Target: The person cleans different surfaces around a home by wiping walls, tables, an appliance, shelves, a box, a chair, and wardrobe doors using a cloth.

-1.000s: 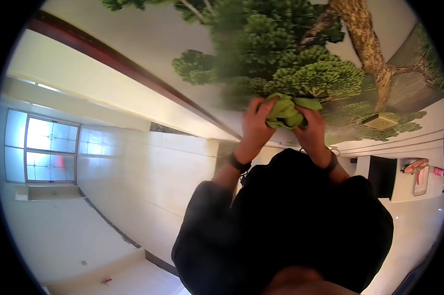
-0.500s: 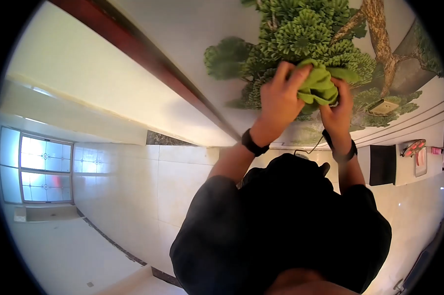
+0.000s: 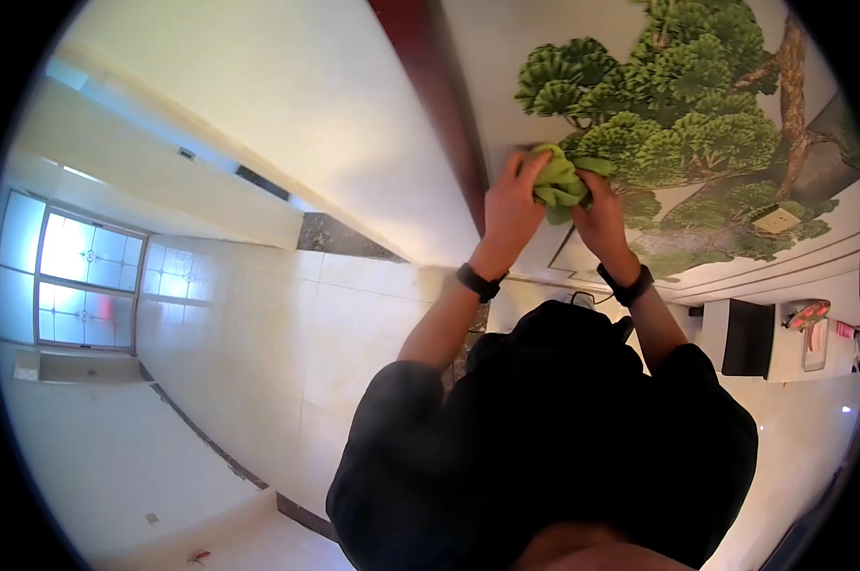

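Observation:
A bunched green cloth is held between my two hands, in front of a wall with a printed tree picture. My left hand grips the cloth's left side, its fingers curled into the folds. On the cloth's right side, my right hand has its fingers closed round the edge. A dark band circles each wrist. Close to the left of the cloth runs a dark red trim.
A beige wall socket sits low on the picture wall. To the right stands a white cabinet with a black front panel and a tray. A frosted window is at the far left, beyond a tiled floor.
The view has turned, so the tree picture sits further right and the red trim is nearer my hands. My hands and the cloth have moved across the wall toward the trim.

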The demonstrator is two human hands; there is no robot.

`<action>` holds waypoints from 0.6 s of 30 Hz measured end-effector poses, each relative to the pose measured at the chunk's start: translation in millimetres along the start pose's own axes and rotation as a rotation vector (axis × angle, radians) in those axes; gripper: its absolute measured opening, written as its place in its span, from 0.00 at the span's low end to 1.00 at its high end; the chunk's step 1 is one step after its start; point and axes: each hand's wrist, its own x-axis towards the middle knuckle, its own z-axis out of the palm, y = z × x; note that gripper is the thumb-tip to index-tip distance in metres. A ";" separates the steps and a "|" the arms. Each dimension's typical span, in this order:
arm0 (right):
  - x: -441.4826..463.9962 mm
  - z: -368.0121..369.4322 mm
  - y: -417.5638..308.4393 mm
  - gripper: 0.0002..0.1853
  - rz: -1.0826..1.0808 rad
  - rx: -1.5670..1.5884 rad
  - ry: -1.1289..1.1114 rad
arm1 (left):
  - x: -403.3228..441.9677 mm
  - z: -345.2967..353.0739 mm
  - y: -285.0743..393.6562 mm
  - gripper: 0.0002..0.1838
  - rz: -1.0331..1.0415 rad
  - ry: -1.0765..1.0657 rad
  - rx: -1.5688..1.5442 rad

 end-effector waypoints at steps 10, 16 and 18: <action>63.3 83.3 -94.1 0.25 -0.200 0.045 0.096 | 27.9 -88.8 -54.4 0.26 0.098 0.407 0.141; 25.3 113.5 -31.4 0.24 -0.033 -0.056 -0.105 | -13.5 -67.3 -91.7 0.18 -0.132 0.157 0.052; 7.8 128.5 -12.0 0.23 -0.007 -0.075 -0.148 | -30.1 -60.8 -109.5 0.17 -0.140 0.086 0.045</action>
